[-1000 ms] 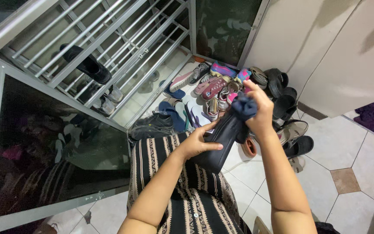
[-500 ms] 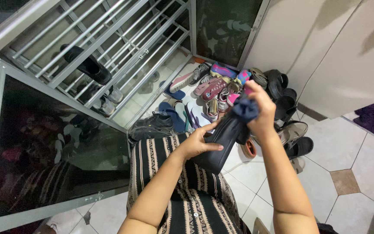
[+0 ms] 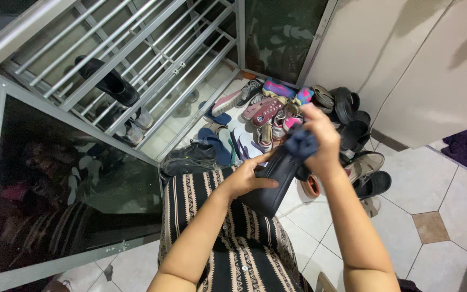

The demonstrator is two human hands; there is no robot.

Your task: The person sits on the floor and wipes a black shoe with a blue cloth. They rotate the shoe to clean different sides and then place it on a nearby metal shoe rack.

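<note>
I hold a black shoe [image 3: 273, 185] over my lap, sole side toward me. My left hand [image 3: 247, 177] grips it from the left, thumb across its side. My right hand [image 3: 320, 140] is closed on a crumpled dark blue cloth [image 3: 300, 144] and presses it against the shoe's upper end. My striped skirt [image 3: 228, 238] lies beneath the shoe.
A heap of shoes and sandals [image 3: 277, 111] lies on the tiled floor ahead, black ones [image 3: 352, 116] by the white wall. A metal shoe rack [image 3: 136, 59] with glass doors stands open at left, a black shoe [image 3: 109, 81] on its bars. A purple cloth [image 3: 466, 146] lies at right.
My right hand with the cloth has slid slightly down and left along the shoe's upper end. The left hand and the shoe have barely moved.
</note>
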